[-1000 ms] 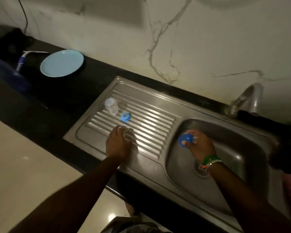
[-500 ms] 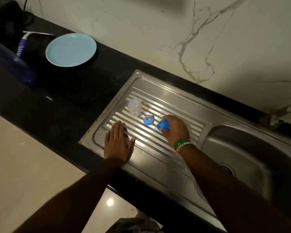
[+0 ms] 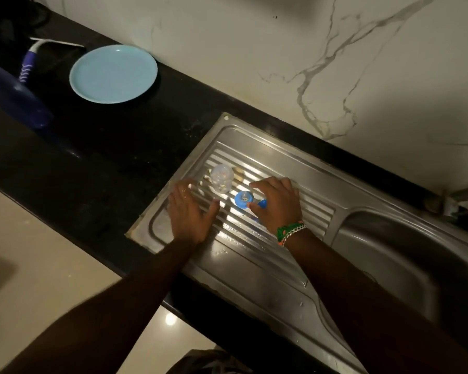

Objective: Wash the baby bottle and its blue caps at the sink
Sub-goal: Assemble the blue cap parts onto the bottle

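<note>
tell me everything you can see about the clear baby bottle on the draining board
The baby bottle is small, of clear, slightly cloudy plastic with faint markings on its side. It carries no cap or teat. It seems to stand mouth down, its rounded base uppermost, on the ribbed steel draining board, near the board's far left corner. Nothing touches it: the left hand lies flat just in front, and the blue teat ring sits to its right, apart from it.

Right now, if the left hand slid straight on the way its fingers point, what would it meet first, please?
Probably nothing on the drainboard: the left hand points up-left, passing left of the clear bottle, toward the black counter. Motion blur makes this uncertain.
</note>
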The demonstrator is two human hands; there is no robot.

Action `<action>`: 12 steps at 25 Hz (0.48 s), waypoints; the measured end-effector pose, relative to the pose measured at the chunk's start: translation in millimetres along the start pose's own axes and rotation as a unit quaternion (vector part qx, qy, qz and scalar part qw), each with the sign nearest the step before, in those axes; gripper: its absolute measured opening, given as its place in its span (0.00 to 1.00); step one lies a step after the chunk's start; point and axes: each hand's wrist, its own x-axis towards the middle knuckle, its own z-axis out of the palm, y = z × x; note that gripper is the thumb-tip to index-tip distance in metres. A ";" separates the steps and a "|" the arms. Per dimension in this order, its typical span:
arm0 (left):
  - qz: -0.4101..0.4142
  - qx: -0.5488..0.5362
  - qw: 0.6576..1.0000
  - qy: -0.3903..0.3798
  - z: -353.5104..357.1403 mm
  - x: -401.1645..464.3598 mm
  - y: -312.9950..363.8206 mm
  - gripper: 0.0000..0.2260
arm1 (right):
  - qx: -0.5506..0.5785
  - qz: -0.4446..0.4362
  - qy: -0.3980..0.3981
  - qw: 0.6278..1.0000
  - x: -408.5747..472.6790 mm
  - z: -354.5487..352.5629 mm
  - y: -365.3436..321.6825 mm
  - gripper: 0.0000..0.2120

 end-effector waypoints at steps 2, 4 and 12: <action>0.071 -0.019 0.997 0.007 2.6 23.6 18.1 0.40 | -0.053 -0.017 -0.032 0.998 12.9 3.8 -9.6 0.17; 0.128 0.014 0.991 -0.032 4.0 41.8 32.7 0.40 | -0.113 -0.028 -0.064 0.991 22.0 8.3 -16.7 0.14; 0.113 -0.095 0.989 0.000 -2.3 26.3 82.9 0.25 | 0.114 0.042 0.008 0.993 -11.0 -60.4 9.8 0.03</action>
